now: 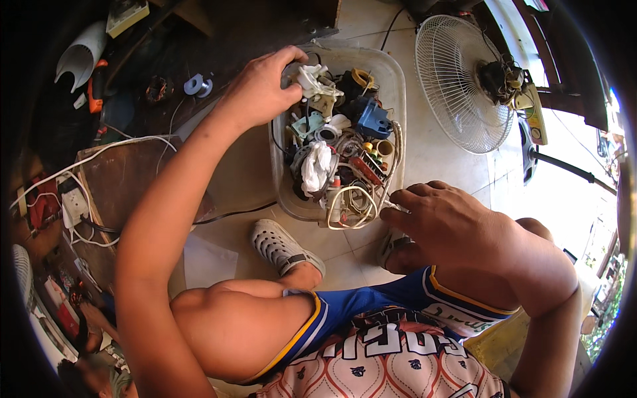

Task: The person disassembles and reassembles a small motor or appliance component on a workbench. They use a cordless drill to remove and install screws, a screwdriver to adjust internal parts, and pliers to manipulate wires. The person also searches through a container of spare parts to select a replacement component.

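A clear plastic bin stands on the floor in front of me, heaped with mixed parts. My left hand is over its far left corner, thumb and index finger apart, beside a white moulded plastic part. At the near right corner, my right hand has its curled fingertips on a white braided cord that hangs over the rim; its thumb is hidden. In the bin lie a blue plastic housing, a crumpled white plastic bag, a red part and a coiled pale cable.
To the right stands a fan with a white wire cage and exposed motor. A brown wooden board with white cables, a spool of wire and an orange-handled tool are at left. My shoe is just below the bin.
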`<action>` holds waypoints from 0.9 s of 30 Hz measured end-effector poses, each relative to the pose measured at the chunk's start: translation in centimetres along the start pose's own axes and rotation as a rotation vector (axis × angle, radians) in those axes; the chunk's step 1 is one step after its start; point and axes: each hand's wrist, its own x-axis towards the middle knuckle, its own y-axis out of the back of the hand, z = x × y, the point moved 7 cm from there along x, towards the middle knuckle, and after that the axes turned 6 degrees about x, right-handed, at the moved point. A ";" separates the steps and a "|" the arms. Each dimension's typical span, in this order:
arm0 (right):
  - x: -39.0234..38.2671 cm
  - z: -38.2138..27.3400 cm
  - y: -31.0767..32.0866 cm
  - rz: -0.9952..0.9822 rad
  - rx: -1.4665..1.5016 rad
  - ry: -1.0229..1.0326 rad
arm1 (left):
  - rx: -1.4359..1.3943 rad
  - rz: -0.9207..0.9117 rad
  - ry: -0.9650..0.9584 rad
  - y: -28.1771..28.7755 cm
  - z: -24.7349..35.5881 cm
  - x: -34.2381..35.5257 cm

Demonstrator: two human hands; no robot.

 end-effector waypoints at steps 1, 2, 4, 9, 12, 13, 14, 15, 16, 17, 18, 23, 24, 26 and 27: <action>0.0 0.4 -0.2 -0.010 0.002 -0.012 | 0.034 0.040 -0.015 0.0 0.1 -0.1; 0.0 0.7 -0.3 -0.033 -0.005 -0.026 | 0.078 0.046 0.005 0.0 0.0 -0.2; -0.1 1.5 -0.7 -0.107 -0.008 -0.081 | 0.090 0.106 0.000 0.8 0.1 -0.9; -0.4 1.4 -0.4 -0.111 0.013 -0.069 | 0.011 -0.006 0.101 1.5 -0.8 -2.4; -0.3 0.6 0.0 -0.026 0.031 -0.017 | 0.026 -0.282 0.217 0.4 -2.4 -3.2; -0.3 0.4 0.2 0.011 0.036 0.003 | -0.018 -0.403 0.224 -0.5 -2.6 -3.8; -0.3 0.4 0.0 0.007 0.041 -0.003 | 0.006 -0.447 0.099 -1.1 -1.8 -4.3; -0.3 0.3 -0.1 0.003 0.046 -0.009 | 0.041 -0.480 -0.001 -1.7 -1.2 -4.9; -0.3 0.3 -0.2 -0.001 0.052 -0.017 | 0.111 -0.548 -0.029 -2.4 -1.1 -5.6; -0.3 0.4 -0.4 -0.015 0.055 -0.027 | 0.260 -0.532 -0.079 -3.2 -0.6 -6.4; -0.4 0.4 -0.5 -0.027 0.058 -0.038 | 0.438 -0.441 -0.121 -3.7 0.1 -7.1; -0.5 -0.1 -0.7 0.011 0.053 -0.018 | 0.560 -0.460 -0.187 -5.9 1.5 -7.7; -0.4 -0.1 -0.8 0.011 0.050 -0.017 | 0.549 -0.522 -0.165 -6.5 1.4 -7.7; -0.4 -0.2 -1.0 0.016 0.039 -0.011 | 0.567 -0.595 -0.136 -7.7 1.6 -7.9; -0.4 -0.2 -1.0 0.021 0.035 -0.009 | 0.587 -0.605 -0.118 -8.0 1.4 -7.9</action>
